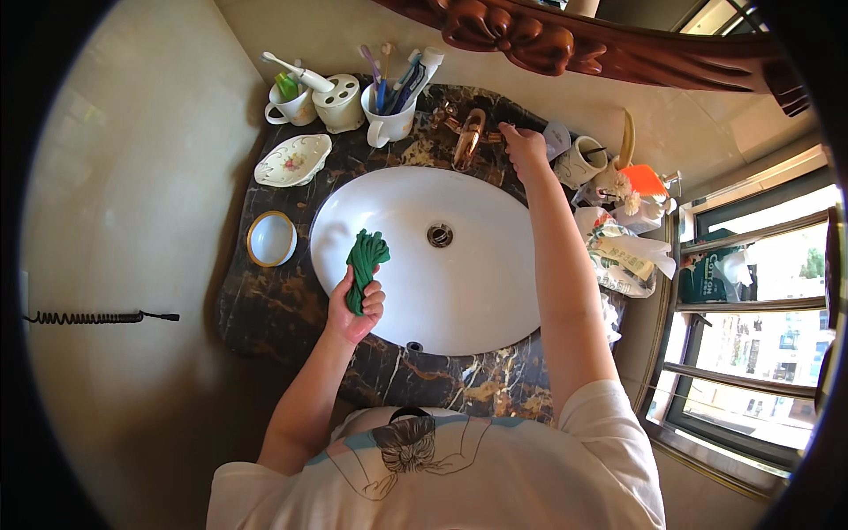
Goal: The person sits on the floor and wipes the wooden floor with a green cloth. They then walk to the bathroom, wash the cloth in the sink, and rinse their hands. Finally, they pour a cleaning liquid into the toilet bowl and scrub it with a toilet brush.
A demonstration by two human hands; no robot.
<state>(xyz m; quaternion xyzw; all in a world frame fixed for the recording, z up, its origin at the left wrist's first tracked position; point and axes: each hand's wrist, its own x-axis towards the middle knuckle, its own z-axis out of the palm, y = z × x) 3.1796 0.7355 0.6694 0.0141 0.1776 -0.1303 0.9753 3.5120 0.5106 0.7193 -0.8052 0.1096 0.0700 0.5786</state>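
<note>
A twisted green cloth (366, 262) is gripped in my left hand (356, 308), held over the left side of the white oval basin (464, 298). Its bunched folds stick out above my fingers. My right hand (525, 149) reaches across to the back of the sink, with its fingers at the right handle (493, 137) of the copper-coloured faucet (469, 140). Whether those fingers close around the handle or only touch it is hard to see. No running water shows under the spout. The round metal drain (440, 234) lies in the basin's bottom.
A floral soap dish (293, 161), a gold-rimmed bowl (271, 239) and a mug of toothbrushes (389, 122) stand on the dark marble counter (285, 311). Tissue packs (616, 255) and a patterned cup (581, 161) line the right side. A carved wooden mirror frame (530, 40) hangs above.
</note>
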